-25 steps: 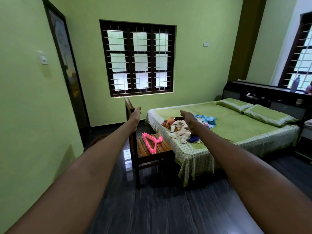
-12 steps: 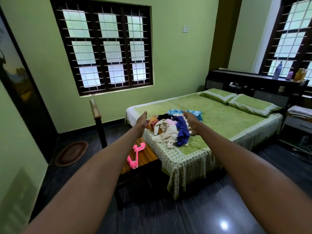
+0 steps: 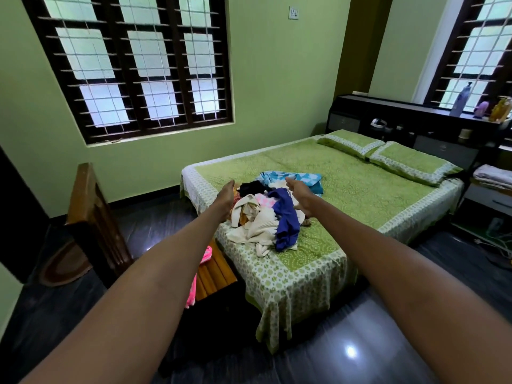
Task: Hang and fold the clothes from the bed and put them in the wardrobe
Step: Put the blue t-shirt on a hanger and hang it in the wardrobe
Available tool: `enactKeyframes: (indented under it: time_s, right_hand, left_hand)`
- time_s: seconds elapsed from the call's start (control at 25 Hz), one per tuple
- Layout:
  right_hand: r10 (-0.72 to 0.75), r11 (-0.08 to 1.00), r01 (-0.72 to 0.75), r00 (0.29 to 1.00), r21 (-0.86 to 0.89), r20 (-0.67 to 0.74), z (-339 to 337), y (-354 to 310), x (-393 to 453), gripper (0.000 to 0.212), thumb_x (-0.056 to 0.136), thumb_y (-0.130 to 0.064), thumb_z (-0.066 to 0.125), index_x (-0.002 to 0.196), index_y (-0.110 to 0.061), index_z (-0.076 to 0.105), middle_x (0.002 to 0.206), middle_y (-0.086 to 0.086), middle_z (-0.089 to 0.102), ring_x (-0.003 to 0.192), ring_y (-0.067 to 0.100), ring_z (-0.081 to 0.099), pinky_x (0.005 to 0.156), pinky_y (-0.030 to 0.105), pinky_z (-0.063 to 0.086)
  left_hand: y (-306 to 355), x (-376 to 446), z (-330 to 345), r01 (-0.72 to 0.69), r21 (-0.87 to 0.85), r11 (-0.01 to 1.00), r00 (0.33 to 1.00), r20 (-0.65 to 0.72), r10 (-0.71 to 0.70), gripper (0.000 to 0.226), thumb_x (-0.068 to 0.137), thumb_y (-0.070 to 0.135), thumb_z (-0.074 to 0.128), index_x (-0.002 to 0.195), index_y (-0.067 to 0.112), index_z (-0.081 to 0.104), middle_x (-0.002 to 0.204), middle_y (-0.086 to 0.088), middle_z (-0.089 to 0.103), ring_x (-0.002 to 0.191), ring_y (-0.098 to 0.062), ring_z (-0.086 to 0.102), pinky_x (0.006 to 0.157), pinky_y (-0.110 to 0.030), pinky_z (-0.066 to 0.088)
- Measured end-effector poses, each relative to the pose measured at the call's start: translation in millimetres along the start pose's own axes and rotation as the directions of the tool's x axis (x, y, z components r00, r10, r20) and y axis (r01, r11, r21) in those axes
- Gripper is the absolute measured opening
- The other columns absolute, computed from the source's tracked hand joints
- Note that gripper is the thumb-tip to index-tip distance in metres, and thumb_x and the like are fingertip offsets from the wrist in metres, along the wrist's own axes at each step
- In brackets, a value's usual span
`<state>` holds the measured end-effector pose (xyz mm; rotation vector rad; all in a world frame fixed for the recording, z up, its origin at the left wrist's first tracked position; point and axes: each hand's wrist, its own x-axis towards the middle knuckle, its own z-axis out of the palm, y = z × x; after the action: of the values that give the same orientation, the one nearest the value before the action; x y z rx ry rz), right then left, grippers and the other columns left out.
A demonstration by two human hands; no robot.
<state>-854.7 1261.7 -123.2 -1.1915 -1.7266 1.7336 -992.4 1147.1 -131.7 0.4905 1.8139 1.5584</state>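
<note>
Blue and cream clothes (image 3: 273, 217) lie between both hands' fingers (image 3: 291, 180).

Heap of clothes (image 3: 266, 214) on the bed (image 3: 360, 195) near its foot, pillows (image 3: 388, 153) at its head, chair (image 3: 210, 270) left of it

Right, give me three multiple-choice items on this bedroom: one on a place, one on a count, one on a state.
1. Where does the pile of clothes lie?
A. on the pillows
B. near the bed's foot end
C. on the floor

2. How many pillows lie on the bed?
A. two
B. one
C. four

3. What do the left hand and right hand hold?
A. a hanger
B. a shirt
C. nothing

Key: B, the pile sits opposite the pillows; A, two lie side by side; C, the fingers of both hands are open.
</note>
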Motion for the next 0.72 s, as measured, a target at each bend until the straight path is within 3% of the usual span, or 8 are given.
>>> enactKeyframes:
  time_s: [0.04, 0.16, 0.24, 0.48, 0.72]
  right_hand:
    - [0.007, 1.000, -0.007, 1.000, -0.011, 0.002, -3.1, -3.0, 25.3, 0.055, 0.101, -0.039, 0.035, 0.146, -0.009, 0.028, 0.154, 0.006, 0.024, 0.141, 0.024, 0.022, 0.110, 0.044, 0.022]
    - [0.011, 1.000, -0.011, 1.000, -0.027, 0.001, -13.2, -15.3, 96.1, 0.058, 0.100, -0.040, 0.035, 0.148, -0.009, 0.026, 0.156, 0.005, 0.020, 0.142, 0.024, 0.020, 0.110, 0.044, 0.021]
    - [0.027, 0.999, -0.027, 1.000, -0.033, -0.005, -20.0, -27.0, 145.1, 0.059, 0.099, -0.042, 0.036, 0.148, -0.009, 0.025, 0.156, 0.005, 0.019, 0.142, 0.026, 0.020, 0.110, 0.043, 0.021]
    - [0.075, 0.997, -0.074, 0.997, -0.024, 0.034, -34.4, -32.1, 259.1, 0.059, 0.100, -0.043, 0.033, 0.149, -0.012, 0.023, 0.157, 0.005, 0.016, 0.144, 0.025, 0.016, 0.111, 0.045, 0.020]
    - [0.129, 0.989, -0.119, 0.985, -0.087, 0.118, -64.8, -16.4, 377.6, 0.059, 0.100, -0.043, 0.034, 0.148, -0.010, 0.024, 0.157, 0.005, 0.017, 0.144, 0.026, 0.016, 0.111, 0.047, 0.020]
  left_hand:
    - [3.8, 21.7, 9.6, 0.009, -0.004, 1.000, 1.000, 0.010, -0.009, 0.049, 0.103, 0.035, 0.027, 0.144, 0.008, 0.033, 0.142, -0.005, 0.039, 0.132, -0.025, 0.038, 0.075, -0.020, 0.044]
    - [11.7, 96.7, 27.6, -0.006, 0.021, 1.000, 1.000, 0.009, 0.005, 0.053, 0.102, 0.039, 0.030, 0.146, 0.009, 0.030, 0.153, -0.009, 0.026, 0.138, -0.026, 0.029, 0.104, -0.033, 0.032]
    - [22.4, 142.0, 37.6, 0.002, 0.045, 0.999, 1.000, 0.001, -0.002, 0.054, 0.101, 0.041, 0.029, 0.146, 0.009, 0.030, 0.154, -0.009, 0.024, 0.140, -0.027, 0.025, 0.110, -0.037, 0.024]
    - [41.5, 252.0, 68.1, 0.020, 0.046, 0.999, 1.000, 0.006, -0.020, 0.052, 0.103, 0.037, 0.028, 0.146, 0.009, 0.029, 0.153, -0.010, 0.026, 0.139, -0.027, 0.027, 0.108, -0.033, 0.027]
    - [24.8, 345.3, 115.6, 0.096, 0.030, 0.995, 0.992, -0.081, -0.094, 0.052, 0.102, 0.038, 0.030, 0.145, 0.008, 0.031, 0.149, -0.011, 0.034, 0.135, -0.027, 0.034, 0.104, -0.033, 0.030]
